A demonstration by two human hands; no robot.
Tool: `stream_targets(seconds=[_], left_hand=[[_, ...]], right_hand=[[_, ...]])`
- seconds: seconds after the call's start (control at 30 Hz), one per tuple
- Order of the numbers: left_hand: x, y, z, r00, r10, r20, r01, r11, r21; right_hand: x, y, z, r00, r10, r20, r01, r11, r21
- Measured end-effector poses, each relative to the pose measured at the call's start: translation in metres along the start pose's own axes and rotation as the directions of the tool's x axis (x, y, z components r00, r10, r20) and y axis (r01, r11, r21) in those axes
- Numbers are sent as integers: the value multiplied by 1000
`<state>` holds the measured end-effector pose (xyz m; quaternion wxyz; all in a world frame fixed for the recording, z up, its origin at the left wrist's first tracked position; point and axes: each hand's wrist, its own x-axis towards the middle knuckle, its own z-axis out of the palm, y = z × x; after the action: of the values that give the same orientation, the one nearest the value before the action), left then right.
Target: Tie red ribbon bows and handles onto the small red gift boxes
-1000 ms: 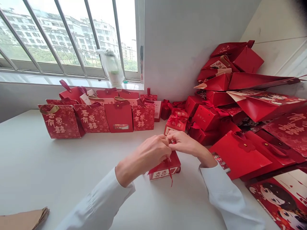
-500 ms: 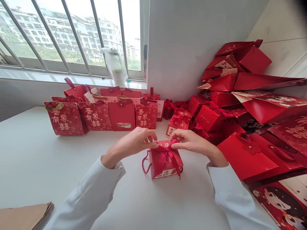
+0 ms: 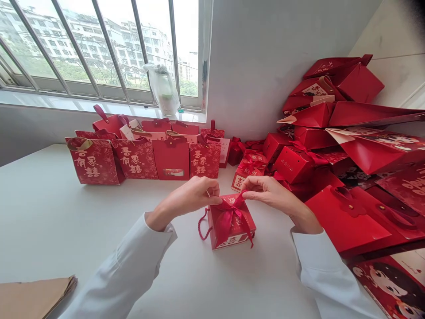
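Note:
A small red gift box (image 3: 217,223) stands on the white table, with a twisted red cord handle (image 3: 201,225) looping out on its left side. Across its top lies a dark pink ribbon (image 3: 231,218) tied in a bow, two tails hanging over the front. My left hand (image 3: 192,195) pinches the bow's left loop between thumb and fingertips. On the other side, my right hand (image 3: 265,192) pinches the right loop. Both hands hover just above the box's back edge. The fingertips partly cover the loops.
A row of red gift bags (image 3: 136,159) stands along the wall below the barred window. To the right rises a heap of red boxes and bags (image 3: 294,164). Flat brown cardboard (image 3: 33,297) lies at the front left. A plastic-wrapped jar (image 3: 165,95) stands on the sill.
My right hand has drawn slightly outward and up with the right loop. The left hand keeps its pinch. The whole view has shifted a little.

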<state>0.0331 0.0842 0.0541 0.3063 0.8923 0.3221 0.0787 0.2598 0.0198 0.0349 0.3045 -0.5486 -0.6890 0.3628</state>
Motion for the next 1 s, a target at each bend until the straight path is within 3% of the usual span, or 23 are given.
stream_targets(seconds=[0.3,0.53,0.7,1.0], left_hand=[[1,-3,1,999,-35,-8,34,999,-31],[1,-3,2,998,-55,-2,55,997,-47],[4,-9,4,998,-62,-2,62,990,-126],[5,-18,4,996,-82,-29,75,977,-201]], right_hand=[[-7,-15,-1,966,35,-256,-64,992,-106],[-12,-12,-7,989,62,-133,-85,981,-173],[-3,-1,-1,995,89,-36,-92,993,-76],[2,5,3,989,130,-65,-131,991,-8]])
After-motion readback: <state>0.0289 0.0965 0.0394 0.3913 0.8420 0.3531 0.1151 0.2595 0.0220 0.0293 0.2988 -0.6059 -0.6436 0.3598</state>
